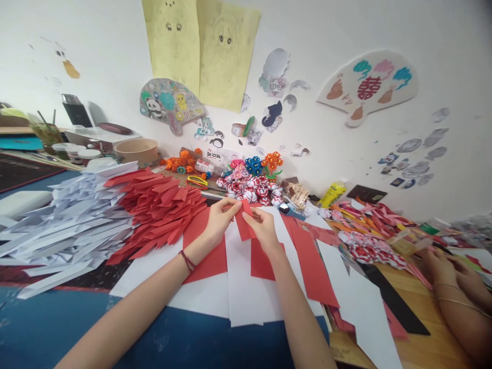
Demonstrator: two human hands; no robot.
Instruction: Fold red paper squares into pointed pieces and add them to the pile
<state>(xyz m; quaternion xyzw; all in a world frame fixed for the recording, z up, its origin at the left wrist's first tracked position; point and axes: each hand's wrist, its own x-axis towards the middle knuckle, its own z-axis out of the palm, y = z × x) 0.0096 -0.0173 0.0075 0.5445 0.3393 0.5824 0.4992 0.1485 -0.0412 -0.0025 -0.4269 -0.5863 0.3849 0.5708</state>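
Thumb and fingers of the left hand and right hand pinch a small red paper above loose white sheets, near heaped red strips. Uneven pressure between the two grips could crease it crookedly; a dragging forearm could skew the sheets, or an elbow's knock topple the heap.

This looks like a paper-craft workspace: heaps of folded white strips and red strips cover the left side. Cartoon cutouts and yellow drawings decorate the far white wall.
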